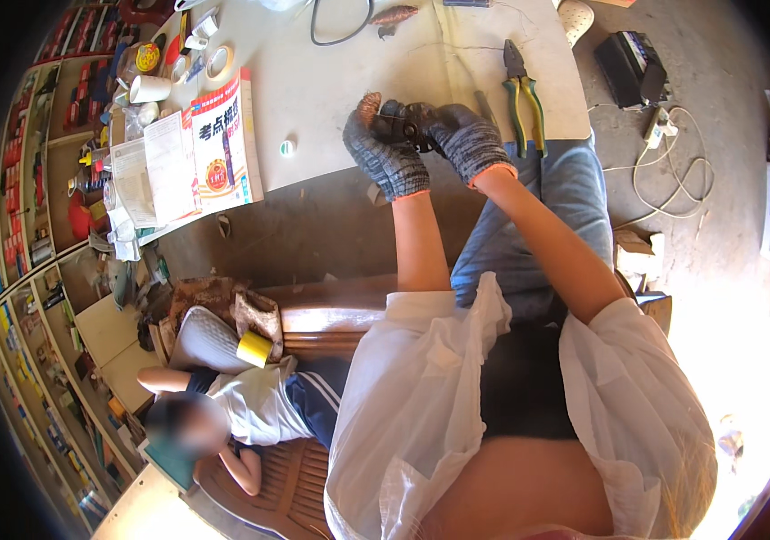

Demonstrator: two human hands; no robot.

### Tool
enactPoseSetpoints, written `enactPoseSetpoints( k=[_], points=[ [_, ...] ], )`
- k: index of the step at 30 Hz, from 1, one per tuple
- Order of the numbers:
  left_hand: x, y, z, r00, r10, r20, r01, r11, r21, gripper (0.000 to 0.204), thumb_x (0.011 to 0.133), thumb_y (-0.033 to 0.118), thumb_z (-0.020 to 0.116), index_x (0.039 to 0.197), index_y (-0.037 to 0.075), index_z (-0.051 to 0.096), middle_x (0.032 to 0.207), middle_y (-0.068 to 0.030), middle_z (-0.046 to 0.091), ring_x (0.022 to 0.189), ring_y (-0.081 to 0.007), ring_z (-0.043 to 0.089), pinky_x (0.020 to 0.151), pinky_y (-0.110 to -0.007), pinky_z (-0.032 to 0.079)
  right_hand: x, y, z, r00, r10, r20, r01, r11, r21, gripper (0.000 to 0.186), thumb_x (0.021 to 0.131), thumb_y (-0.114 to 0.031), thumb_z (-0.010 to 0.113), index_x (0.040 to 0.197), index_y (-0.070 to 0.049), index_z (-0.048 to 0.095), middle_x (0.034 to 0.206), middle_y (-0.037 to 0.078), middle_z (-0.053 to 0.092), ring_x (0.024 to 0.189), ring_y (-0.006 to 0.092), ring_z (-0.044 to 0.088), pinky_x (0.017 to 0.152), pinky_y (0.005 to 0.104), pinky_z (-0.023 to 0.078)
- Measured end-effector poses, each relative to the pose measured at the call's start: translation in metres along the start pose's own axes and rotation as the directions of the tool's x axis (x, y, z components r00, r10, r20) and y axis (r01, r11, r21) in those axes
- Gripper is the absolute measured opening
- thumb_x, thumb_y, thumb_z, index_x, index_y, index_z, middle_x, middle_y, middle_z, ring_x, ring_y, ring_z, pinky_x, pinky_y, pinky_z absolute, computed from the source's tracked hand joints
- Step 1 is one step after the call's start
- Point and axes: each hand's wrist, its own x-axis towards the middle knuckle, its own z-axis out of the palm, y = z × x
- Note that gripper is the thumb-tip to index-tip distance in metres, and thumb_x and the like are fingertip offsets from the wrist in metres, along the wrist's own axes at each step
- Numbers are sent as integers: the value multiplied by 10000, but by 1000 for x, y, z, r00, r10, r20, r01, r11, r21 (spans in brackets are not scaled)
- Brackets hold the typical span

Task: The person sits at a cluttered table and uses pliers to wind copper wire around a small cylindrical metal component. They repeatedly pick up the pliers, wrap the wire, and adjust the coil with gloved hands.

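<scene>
Both of my hands are in grey knit gloves with orange cuffs, raised at the table's front edge (313,135) and closed around a small black object (416,130), whose exact kind I cannot make out. My left hand (383,153) grips its left side, with something frayed and reddish-brown (370,105) at its fingertips. My right hand (468,144) holds the right side. Just right of them lie pliers (516,94) with yellow-green handles. A small green-and-white round item (287,148) sits to the left.
Papers, a booklet (223,144) and tape rolls (219,63) lie on the table's left. A person (259,405) reclines on a wooden bench below left, beside shelves (16,180) of small goods. Right, on the floor, are a black box (633,67) and power strip (660,130) with cables.
</scene>
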Motion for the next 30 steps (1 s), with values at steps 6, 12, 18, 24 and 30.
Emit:
enactPoseSetpoints(
  k=[6,12,18,24,30],
  points=[
    [-11,4,23,990,89,-107,-99,991,-89,191,763,242,577,835,66,597,640,-53,530,509,-156,518,446,-280,410,-34,-9,-32,980,-118,-161,69,958,-279,562,802,-444,616,1165,-25,524,997,183,638,898,316,630,815,391,491],
    [-18,14,25,999,-18,-29,16,997,-73,260,821,287,530,918,72,638,696,-20,556,661,-187,564,619,-299,469,-37,15,-73,881,-243,-407,136,952,-273,395,795,-327,659,1097,-80,600,951,161,647,869,323,618,813,386,483],
    [-8,4,27,989,64,136,-58,997,-52,313,822,313,509,936,44,621,616,-66,557,501,-209,514,446,-335,421,-22,34,-75,874,-273,-403,-16,811,-585,519,705,-334,730,1143,-96,585,1247,168,500,1158,342,452,962,419,391],
    [3,2,37,976,16,218,-30,998,59,337,821,308,501,966,23,606,640,-99,573,517,-207,533,419,-304,369,-2,28,-94,975,-51,-215,-100,767,-634,481,711,-330,711,1070,-31,599,1197,199,511,1061,358,513,886,440,441],
    [-17,18,57,977,-66,205,21,977,212,313,871,234,471,999,-23,596,951,-133,621,827,-238,609,756,-333,521,2,28,-99,978,-130,-162,45,893,-447,418,765,-378,648,947,-2,640,866,178,615,785,283,588,730,368,471]
  ],
)
